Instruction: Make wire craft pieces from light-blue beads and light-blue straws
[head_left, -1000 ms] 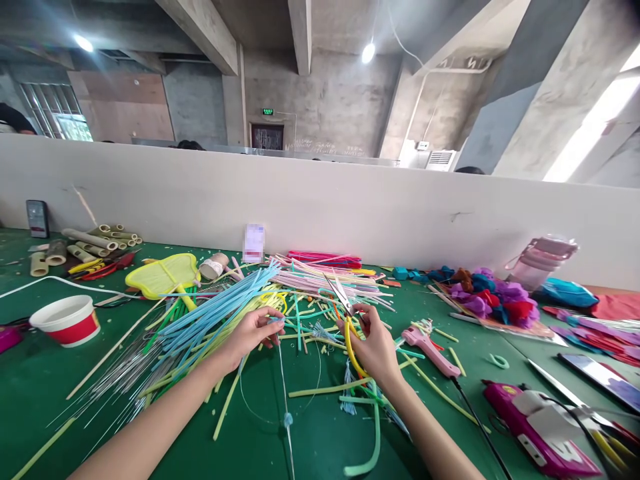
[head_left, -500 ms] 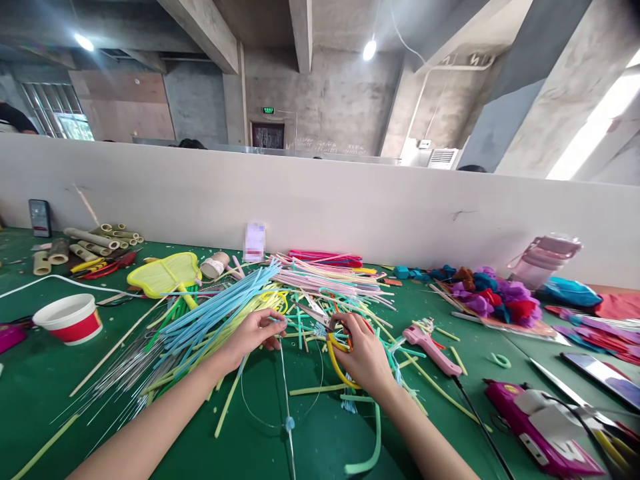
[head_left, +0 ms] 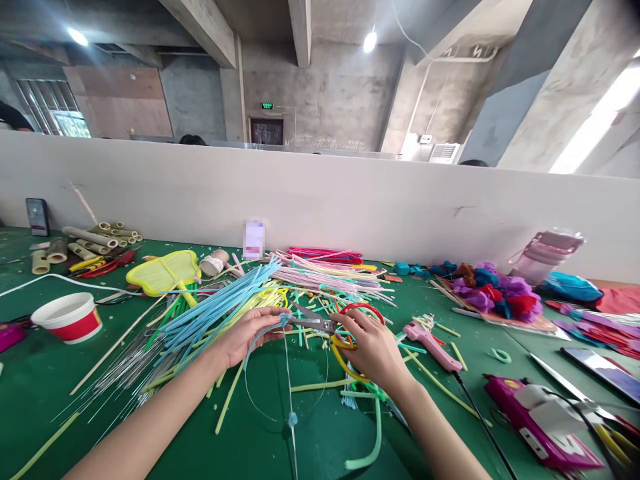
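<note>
My left hand [head_left: 257, 333] is closed in a pinch on a light blue strip [head_left: 284, 320] at the top of a thin wire [head_left: 287, 373]. The wire runs down toward me, with a small blue bead-like lump [head_left: 293, 419] lower on it. A fine clear loop hangs around it. In my right hand [head_left: 373, 343] are scissors [head_left: 317, 325] with red and yellow handles. Their blades are parted and point left, the tips right by my left fingertips and the blue strip; whether they touch it I cannot tell.
Blue tubes [head_left: 220, 293] and pink tubes [head_left: 330, 283] lie piled behind my hands, beside a yellow fan-shaped piece [head_left: 163, 272]. A paper cup [head_left: 67, 319] stands left. On the right are a pink glue gun [head_left: 433, 347], a magenta power strip [head_left: 540, 427] and a bottle [head_left: 550, 257].
The scissors have come left, and their blades have reached my left fingertips. The light blue strip now shows at those fingers. My left hand has barely shifted.
</note>
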### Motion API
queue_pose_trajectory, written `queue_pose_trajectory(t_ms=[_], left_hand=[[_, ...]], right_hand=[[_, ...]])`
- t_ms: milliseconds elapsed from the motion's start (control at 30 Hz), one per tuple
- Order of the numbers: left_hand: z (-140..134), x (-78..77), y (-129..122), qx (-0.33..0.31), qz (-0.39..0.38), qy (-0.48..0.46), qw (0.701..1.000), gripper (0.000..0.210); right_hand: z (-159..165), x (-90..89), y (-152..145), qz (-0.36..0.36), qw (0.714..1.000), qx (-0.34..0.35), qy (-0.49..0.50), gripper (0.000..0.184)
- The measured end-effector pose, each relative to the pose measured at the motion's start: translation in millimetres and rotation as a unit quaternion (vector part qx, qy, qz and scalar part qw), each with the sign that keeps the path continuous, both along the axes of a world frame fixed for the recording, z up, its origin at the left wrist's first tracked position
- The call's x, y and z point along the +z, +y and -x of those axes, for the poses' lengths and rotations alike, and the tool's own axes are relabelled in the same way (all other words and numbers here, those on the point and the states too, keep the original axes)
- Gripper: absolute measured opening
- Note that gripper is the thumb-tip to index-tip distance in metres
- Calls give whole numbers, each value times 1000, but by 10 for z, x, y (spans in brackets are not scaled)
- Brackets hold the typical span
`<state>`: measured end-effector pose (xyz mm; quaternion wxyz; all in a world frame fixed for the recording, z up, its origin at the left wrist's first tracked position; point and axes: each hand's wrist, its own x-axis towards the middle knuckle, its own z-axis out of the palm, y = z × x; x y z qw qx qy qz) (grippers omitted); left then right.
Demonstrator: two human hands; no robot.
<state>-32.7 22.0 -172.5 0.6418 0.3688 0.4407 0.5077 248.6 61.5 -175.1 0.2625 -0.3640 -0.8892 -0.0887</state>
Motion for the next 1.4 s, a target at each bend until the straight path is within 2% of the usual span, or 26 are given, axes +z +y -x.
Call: queue_pose_trajectory(t_ms=[200, 567, 867, 1067, 1200, 1400], left_hand=[[-34, 14, -23, -14, -12, -20, 1000, 25], [-34, -57, 18, -23, -22, -69, 997, 26], [-12, -81, 25, -15, 1, -80, 997, 27], [-3, -73, 40, -9, -17, -88, 996, 26], [-10, -80, 40, -15, -15, -84, 996, 26], [-1, -97, 72, -9, -10, -64, 998, 27]], right_hand=[[-27, 47, 23, -14, 1000, 13, -22, 36], [40, 86, -21, 67, 997, -34, 32, 45], [132, 72, -76, 46, 998, -49, 9, 43], [129, 89, -89, 124, 990, -49, 39, 47], [106, 104, -95, 155, 985, -47, 59, 43], [159, 217, -189, 127, 988, -83, 7, 41]])
